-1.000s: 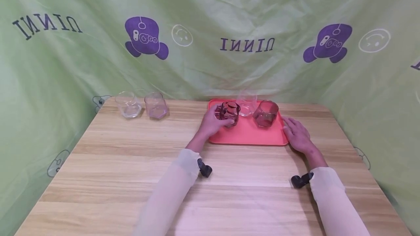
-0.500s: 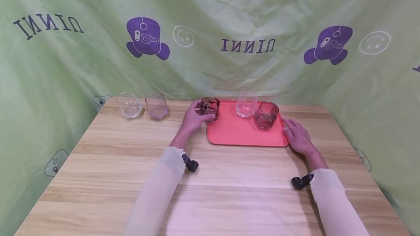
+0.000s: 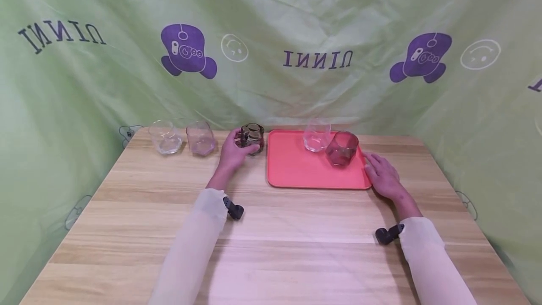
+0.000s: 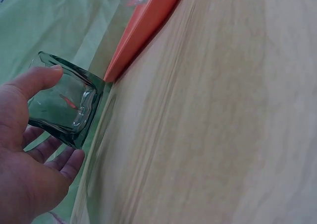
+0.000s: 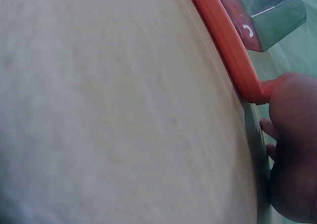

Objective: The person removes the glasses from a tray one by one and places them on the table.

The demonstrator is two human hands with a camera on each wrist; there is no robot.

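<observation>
In the head view my left hand (image 3: pixel 234 152) grips a dark smoky drinking glass (image 3: pixel 252 139), thumb on the near side, left of the red tray (image 3: pixel 296 173). The left wrist view shows the thumb and fingers curled round this faceted glass (image 4: pixel 67 102), its base close to the tabletop. My right hand (image 3: pixel 384 175) rests at the tray's right edge with its fingers extended along it. In the right wrist view the right thumb touches the tray's corner (image 5: pixel 247 87). On the tray stand a clear glass (image 3: pixel 316 136) and a dark reddish-looking glass (image 3: pixel 342 148).
To the left, near the table's back edge, stand a clear glass (image 3: pixel 166 139) and a pale purple glass (image 3: pixel 201 139). The wooden table (image 3: pixel 288 239) ends at a green printed curtain (image 3: pixel 262 88), which hangs behind and at both sides.
My left hand has carried the smoky glass leftward off the tray, past its left edge. The right hand, the tray and the other glasses have stayed put.
</observation>
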